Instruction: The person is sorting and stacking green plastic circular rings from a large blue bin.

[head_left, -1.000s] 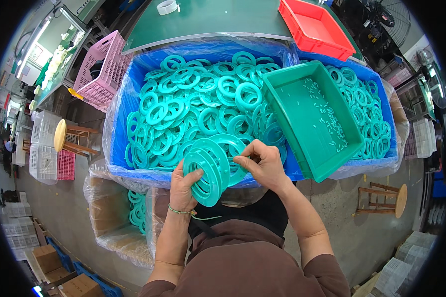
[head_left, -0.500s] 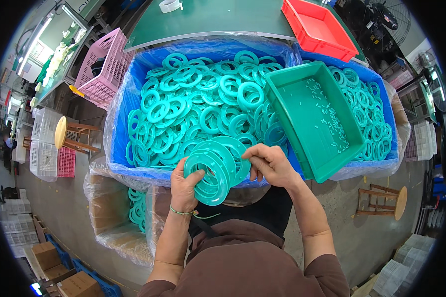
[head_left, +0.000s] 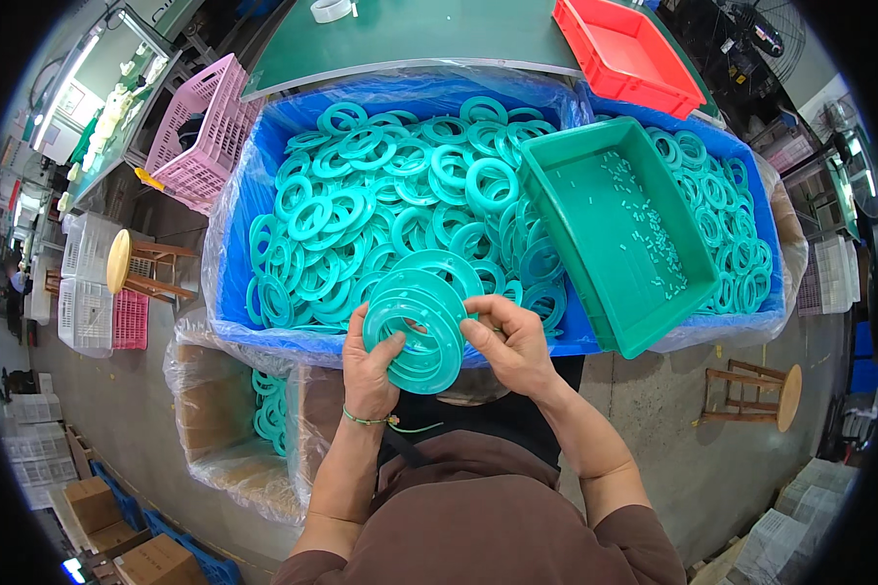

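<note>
My left hand (head_left: pixel 372 366) grips several turquoise plastic rings (head_left: pixel 427 366) fanned out in a loose stack, its thumb hooked through their centre holes. On the stack's right side, my right hand (head_left: pixel 513 343) pinches at the rim with thumb and forefinger. Whether a small piece is between those fingertips is too small to tell. Behind the stack lies a heap of the same rings (head_left: pixel 361 205) in a blue bin (head_left: pixel 236 263) lined with clear plastic. A green tray (head_left: pixel 595 244) sits tilted across the bins to the right, with small white pegs (head_left: pixel 654 234) scattered in it.
More rings fill a second blue bin (head_left: pixel 773 229) at the right. A red tray (head_left: pixel 634 58) rests on the green table (head_left: pixel 410 34) beyond. A lined cardboard box (head_left: pixel 210 400) with rings stands at lower left. Wooden stools (head_left: pixel 120 261) and a pink crate (head_left: pixel 229 136) are around.
My right hand has moved left and slightly down, onto the stack's edge. The held rings have shifted a little right and bunched closer together.
</note>
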`<act>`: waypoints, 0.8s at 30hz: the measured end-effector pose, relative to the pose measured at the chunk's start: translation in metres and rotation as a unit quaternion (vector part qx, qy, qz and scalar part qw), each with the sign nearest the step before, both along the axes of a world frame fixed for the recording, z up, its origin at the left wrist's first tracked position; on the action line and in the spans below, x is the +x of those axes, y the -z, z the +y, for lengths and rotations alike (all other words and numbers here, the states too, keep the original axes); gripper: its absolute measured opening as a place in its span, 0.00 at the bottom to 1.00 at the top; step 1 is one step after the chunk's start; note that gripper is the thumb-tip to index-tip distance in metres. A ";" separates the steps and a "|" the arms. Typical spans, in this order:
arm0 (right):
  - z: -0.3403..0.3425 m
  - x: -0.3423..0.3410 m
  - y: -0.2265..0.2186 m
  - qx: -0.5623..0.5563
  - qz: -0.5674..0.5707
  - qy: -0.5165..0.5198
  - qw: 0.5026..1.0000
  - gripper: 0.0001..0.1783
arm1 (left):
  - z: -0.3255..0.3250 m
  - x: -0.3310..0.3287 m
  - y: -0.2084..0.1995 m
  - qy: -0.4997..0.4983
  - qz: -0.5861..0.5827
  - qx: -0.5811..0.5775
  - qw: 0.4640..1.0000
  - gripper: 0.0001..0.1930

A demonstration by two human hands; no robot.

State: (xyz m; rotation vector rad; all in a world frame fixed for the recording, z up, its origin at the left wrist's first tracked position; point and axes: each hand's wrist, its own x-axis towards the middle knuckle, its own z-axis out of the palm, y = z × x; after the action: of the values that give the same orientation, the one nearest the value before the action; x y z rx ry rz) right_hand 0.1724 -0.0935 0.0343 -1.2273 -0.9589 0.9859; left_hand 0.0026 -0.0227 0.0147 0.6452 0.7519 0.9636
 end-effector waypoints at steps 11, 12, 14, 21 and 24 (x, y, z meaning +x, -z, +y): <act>0.001 0.003 -0.007 -0.016 -0.134 0.007 0.991 0.09 | 0.006 -0.016 0.015 0.142 -0.262 -0.026 0.954 0.31; 0.002 0.005 -0.008 -0.012 -0.134 0.011 0.991 0.09 | 0.008 -0.015 0.016 0.164 -0.265 0.016 0.950 0.32; 0.004 0.007 -0.008 -0.002 -0.125 0.021 0.992 0.10 | 0.007 -0.013 0.012 0.166 -0.254 0.017 0.953 0.34; 0.010 0.015 -0.014 -0.050 -0.012 -0.046 0.998 0.10 | 0.001 -0.012 0.005 0.107 -0.129 0.018 0.986 0.29; 0.006 0.014 -0.018 -0.080 0.131 -0.141 0.978 0.10 | -0.001 -0.009 0.007 0.051 -0.148 -0.021 0.987 0.30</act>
State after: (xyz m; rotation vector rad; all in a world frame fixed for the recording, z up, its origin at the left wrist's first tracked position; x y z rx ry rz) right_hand 0.1862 -0.0877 0.0526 -1.0750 -0.8718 1.4356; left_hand -0.0062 -0.0241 0.0079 0.4844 0.4697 0.9226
